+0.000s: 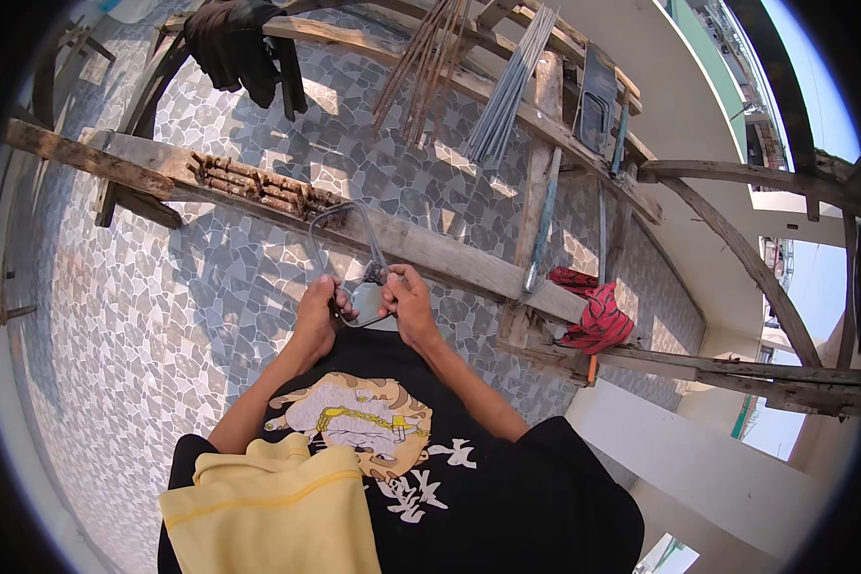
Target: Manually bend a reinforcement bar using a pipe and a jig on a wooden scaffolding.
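Observation:
In front of my chest I hold a grey metal rod bent into a rounded rectangular loop, like a rebar stirrup (370, 230). My left hand (321, 304) is closed round its lower left part. On its lower right side, the fingers of my right hand (408, 298) are wrapped close to where the rod's ends seem to meet. The far end of the loop stands out over a long wooden beam (445, 251). Rusty short rods with pegs (263, 187) lie along that beam, just beyond the loop.
A red patterned cloth (598, 311) drapes over the beam's right end. Farther off, rusty rods (421, 72) and grey rods (513, 91) lean across a timber frame, with a dark cloth (231, 48) to the left. Stone-patterned tiles (115, 316) cover the floor.

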Motion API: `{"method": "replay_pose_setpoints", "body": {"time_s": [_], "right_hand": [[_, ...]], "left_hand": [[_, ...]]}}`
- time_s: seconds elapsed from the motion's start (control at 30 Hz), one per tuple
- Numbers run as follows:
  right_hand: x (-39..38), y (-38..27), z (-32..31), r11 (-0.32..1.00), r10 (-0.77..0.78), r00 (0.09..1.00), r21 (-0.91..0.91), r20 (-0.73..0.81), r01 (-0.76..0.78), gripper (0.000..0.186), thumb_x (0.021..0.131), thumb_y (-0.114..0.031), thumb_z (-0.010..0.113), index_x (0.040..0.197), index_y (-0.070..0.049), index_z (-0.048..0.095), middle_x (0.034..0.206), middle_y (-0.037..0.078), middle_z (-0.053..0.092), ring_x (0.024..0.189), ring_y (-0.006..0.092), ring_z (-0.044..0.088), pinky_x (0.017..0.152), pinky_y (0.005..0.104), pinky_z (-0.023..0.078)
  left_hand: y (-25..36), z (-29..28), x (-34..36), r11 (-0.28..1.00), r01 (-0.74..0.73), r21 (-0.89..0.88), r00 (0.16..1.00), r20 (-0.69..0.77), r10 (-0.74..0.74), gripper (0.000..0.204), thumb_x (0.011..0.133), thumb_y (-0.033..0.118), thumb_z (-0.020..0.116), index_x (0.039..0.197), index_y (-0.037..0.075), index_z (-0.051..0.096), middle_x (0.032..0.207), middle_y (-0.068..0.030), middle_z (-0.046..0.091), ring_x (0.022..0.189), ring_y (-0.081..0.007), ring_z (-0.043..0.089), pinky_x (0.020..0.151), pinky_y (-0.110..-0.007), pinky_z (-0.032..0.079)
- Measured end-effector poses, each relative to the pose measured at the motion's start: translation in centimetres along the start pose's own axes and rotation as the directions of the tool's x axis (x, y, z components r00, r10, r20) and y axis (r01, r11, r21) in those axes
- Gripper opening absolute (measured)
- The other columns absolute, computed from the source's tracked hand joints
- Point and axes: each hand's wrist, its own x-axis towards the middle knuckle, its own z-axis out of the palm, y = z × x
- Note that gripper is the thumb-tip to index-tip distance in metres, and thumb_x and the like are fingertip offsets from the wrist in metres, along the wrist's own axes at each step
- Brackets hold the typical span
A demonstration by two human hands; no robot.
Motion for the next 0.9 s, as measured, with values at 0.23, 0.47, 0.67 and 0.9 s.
{"method": "replay_pose_setpoints", "body": {"time_s": [0.23,0.47,0.67,0.9], "right_hand": [[-0.5,-0.8,0.5,0.991,-0.080,0.988,-0.095,0.134,0.093,0.018,0.099,-0.015,0.050,0.110,0.000,0.051,0.071,0.002,0.049,0.056,0.0082,0.046,0.052,0.0265,0.047],[7.6,-10.7,-2.9,0.978,-0.031,0.998,-0.204,0.063,0.043,0.014,0.093,-0.014,0.058,0.095,-0.001,0.063,0.062,-0.004,0.046,0.046,0.0027,0.035,0.040,0.0197,0.025],[15.2,-15.9,-4.5,0.903,0.181,0.954,-0.425,0.241,-0.064,0.016,0.091,-0.015,0.060,0.093,0.000,0.064,0.061,-0.004,0.044,0.046,0.0028,0.033,0.039,0.0208,0.021],[20.4,-17.9,-2.9,0.802,0.320,0.877,-0.595,0.359,-0.050,0.020,0.092,-0.018,0.061,0.095,0.001,0.067,0.061,-0.005,0.042,0.049,0.0035,0.032,0.042,0.0218,0.020]], "left_hand": [[0.0,-3.9,2.0,0.995,-0.089,-0.052,0.949,0.299,0.100,0.028,0.101,0.037,0.048,0.097,0.009,0.052,0.068,0.0000,0.047,0.065,-0.0130,0.052,0.063,-0.030,0.049],[-0.4,4.7,0.8,0.993,0.109,0.054,0.914,0.386,-0.122,0.025,0.098,0.033,0.054,0.104,0.009,0.054,0.114,-0.0109,0.064,0.105,-0.0242,0.062,0.090,-0.044,0.052],[-2.0,10.7,4.6,0.976,0.111,-0.186,0.925,0.378,-0.033,0.023,0.102,0.022,0.044,0.109,0.001,0.052,0.115,-0.0158,0.062,0.100,-0.0247,0.065,0.090,-0.035,0.057],[-3.0,13.8,6.9,0.922,-0.066,-0.382,0.963,0.218,0.159,0.023,0.103,0.022,0.042,0.110,0.001,0.050,0.119,-0.0133,0.061,0.103,-0.0246,0.064,0.090,-0.034,0.056]]}}
